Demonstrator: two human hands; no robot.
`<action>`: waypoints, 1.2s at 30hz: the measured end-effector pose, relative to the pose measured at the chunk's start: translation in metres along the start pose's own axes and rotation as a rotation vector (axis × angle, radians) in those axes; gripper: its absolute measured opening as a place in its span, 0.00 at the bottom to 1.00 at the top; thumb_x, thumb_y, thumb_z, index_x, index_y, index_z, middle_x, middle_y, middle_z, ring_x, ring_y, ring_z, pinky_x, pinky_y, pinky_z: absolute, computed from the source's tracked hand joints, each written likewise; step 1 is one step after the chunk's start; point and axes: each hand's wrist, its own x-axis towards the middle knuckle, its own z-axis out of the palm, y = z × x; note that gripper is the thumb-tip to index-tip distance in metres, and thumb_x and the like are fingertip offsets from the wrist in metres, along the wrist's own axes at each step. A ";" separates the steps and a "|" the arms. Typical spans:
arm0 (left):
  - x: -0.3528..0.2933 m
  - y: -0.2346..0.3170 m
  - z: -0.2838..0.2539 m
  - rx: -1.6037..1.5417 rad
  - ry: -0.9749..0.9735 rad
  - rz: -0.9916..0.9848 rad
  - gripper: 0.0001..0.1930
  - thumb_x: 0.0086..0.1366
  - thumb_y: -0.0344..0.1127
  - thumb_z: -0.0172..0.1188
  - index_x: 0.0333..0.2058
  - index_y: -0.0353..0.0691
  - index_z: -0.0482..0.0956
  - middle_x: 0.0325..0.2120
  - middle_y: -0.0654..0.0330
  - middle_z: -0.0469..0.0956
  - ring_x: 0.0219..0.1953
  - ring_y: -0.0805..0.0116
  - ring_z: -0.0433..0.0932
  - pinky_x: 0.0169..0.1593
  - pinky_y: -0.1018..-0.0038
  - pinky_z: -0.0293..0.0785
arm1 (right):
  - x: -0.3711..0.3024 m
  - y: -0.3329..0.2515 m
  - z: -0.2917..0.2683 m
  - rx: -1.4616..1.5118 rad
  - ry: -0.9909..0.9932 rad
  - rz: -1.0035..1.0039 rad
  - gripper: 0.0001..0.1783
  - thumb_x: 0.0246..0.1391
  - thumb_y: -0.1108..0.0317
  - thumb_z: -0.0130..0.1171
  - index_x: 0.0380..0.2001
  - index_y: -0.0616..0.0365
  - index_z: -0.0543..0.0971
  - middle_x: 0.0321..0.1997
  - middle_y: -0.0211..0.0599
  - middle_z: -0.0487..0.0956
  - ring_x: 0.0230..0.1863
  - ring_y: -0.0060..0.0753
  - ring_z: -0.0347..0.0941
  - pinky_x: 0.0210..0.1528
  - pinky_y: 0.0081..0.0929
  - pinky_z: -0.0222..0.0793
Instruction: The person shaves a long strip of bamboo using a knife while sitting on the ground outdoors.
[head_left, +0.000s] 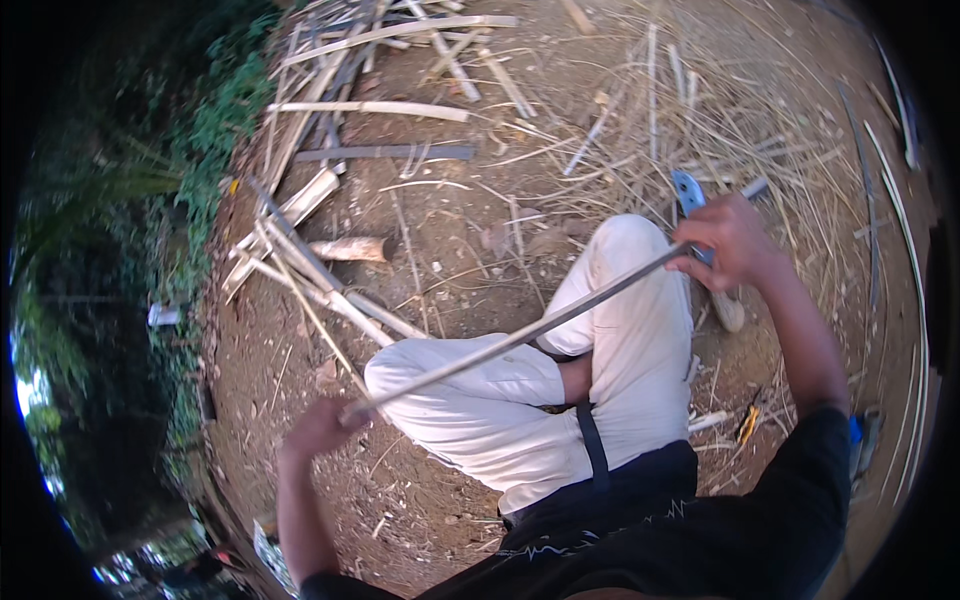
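Observation:
A long, narrow strip of split wood or bamboo [520, 338] slants across my lap, lower at the left and higher at the right. My left hand [325, 425] is closed round its lower left end, beside my bent knee. Near the other end, my right hand [728, 238] grips the same strip, and the strip's tip sticks out beyond the knuckles. A flat blue object [688, 190] with a rounded end shows behind the right hand; its kind is unclear, and I cannot tell whether the hand touches it. My legs in pale trousers [480, 410] are folded under the strip.
Split strips [370, 108] lie heaped at the far left, with a short log piece [348, 249] nearer. Thin shavings [740, 120] cover the ground at the far right. Long pale strips [912, 290] run along the right edge. Green plants [225, 130] border the left.

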 end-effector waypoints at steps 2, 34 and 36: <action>0.006 -0.002 0.043 -0.243 -0.163 0.024 0.15 0.67 0.49 0.61 0.39 0.44 0.83 0.19 0.62 0.75 0.25 0.73 0.77 0.30 0.69 0.74 | 0.000 0.019 0.003 -0.062 -0.068 0.001 0.19 0.46 0.51 0.69 0.35 0.53 0.80 0.33 0.41 0.81 0.36 0.44 0.77 0.41 0.43 0.70; 0.071 0.218 0.160 -1.355 -0.640 0.034 0.26 0.73 0.63 0.36 0.37 0.43 0.65 0.16 0.73 0.53 0.12 0.83 0.50 0.15 0.82 0.47 | -0.115 0.051 0.115 0.120 0.001 1.431 0.40 0.46 0.39 0.67 0.47 0.66 0.75 0.40 0.55 0.81 0.48 0.57 0.78 0.51 0.47 0.71; 0.070 0.224 0.154 -1.345 -0.644 0.033 0.26 0.74 0.62 0.37 0.37 0.43 0.65 0.16 0.72 0.53 0.12 0.83 0.51 0.15 0.82 0.48 | -0.136 0.046 0.105 0.198 0.130 1.442 0.37 0.49 0.38 0.64 0.44 0.65 0.76 0.36 0.53 0.81 0.43 0.56 0.78 0.47 0.47 0.71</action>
